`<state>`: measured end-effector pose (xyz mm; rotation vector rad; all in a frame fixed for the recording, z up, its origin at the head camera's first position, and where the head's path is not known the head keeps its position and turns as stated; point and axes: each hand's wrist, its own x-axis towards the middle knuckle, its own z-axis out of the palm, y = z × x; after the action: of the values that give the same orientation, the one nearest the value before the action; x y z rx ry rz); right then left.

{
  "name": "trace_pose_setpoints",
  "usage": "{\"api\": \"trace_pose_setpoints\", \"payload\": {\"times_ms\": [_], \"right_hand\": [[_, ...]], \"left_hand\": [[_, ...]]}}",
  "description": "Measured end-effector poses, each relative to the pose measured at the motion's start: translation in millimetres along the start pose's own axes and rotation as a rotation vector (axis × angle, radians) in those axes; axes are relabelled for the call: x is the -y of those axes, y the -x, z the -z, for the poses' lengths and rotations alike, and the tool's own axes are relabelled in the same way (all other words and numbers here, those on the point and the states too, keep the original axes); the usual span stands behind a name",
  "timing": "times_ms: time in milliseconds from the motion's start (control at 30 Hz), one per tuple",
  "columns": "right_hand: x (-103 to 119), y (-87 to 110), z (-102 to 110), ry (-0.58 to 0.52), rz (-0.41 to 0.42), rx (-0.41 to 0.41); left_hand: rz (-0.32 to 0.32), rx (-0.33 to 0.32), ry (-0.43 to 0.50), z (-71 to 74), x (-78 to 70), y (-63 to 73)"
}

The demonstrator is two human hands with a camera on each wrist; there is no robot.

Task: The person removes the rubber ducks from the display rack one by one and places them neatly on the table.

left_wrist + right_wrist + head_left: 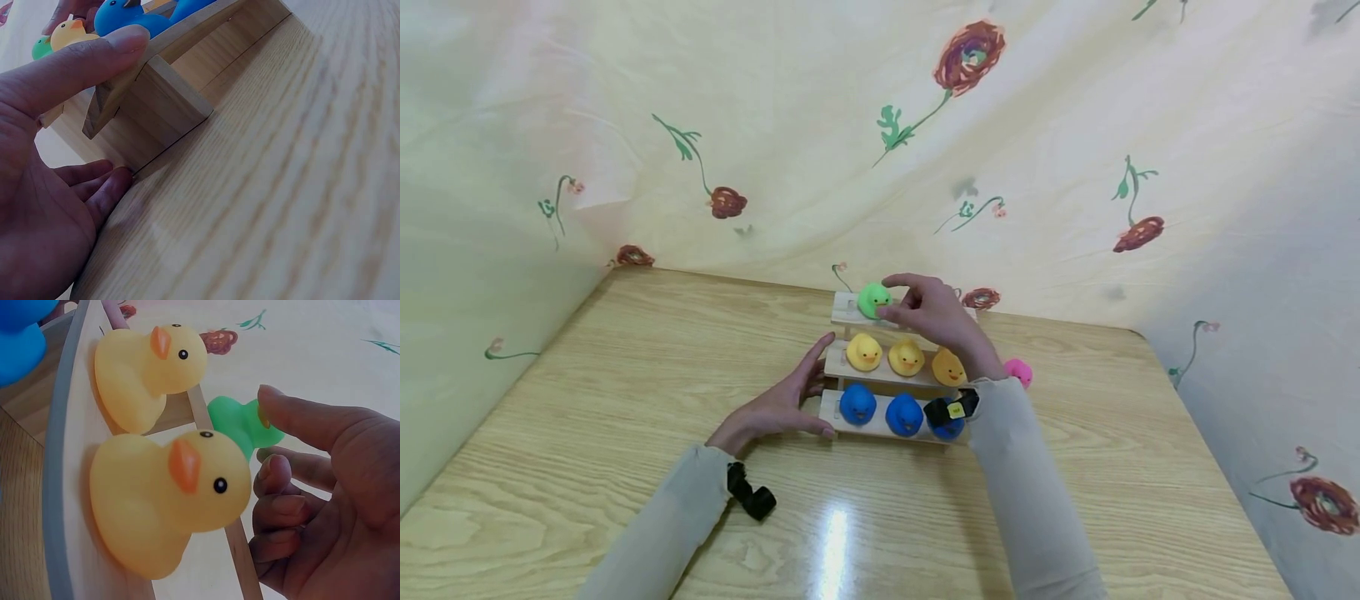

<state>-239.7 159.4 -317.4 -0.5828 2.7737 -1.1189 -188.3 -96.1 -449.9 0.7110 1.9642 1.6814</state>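
Note:
A three-tier wooden rack [880, 377] stands on the table. My right hand [934, 310] pinches a green rubber duck [871, 300] by its head, at the left end of the top tier. In the right wrist view, the thumb and index finger lie on either side of the duck's head. My left hand [782, 406] holds the rack's left end. Its thumb [125, 42] lies over the bottom tier, and other fingers touch the side by the tabletop. Yellow ducks [906, 357] line the middle tier and blue ducks [904, 415] the bottom one, partly hidden by my right wrist.
A pink duck [1018, 372] shows on the table just right of my right wrist, partly covered by it. The wooden table [700, 350] meets a flowered cloth [790, 150] at the back and both sides.

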Motion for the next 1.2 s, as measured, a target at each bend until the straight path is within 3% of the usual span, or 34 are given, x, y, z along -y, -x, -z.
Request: {"api": "trace_pose_setpoints", "payload": {"times_ms": [1200], "right_hand": [[-8.4, 8.3, 4.1, -0.05, -0.044, -0.052]], "left_hand": [[-0.026, 0.008, 0.006, -0.2, 0.8, 0.5]]}}
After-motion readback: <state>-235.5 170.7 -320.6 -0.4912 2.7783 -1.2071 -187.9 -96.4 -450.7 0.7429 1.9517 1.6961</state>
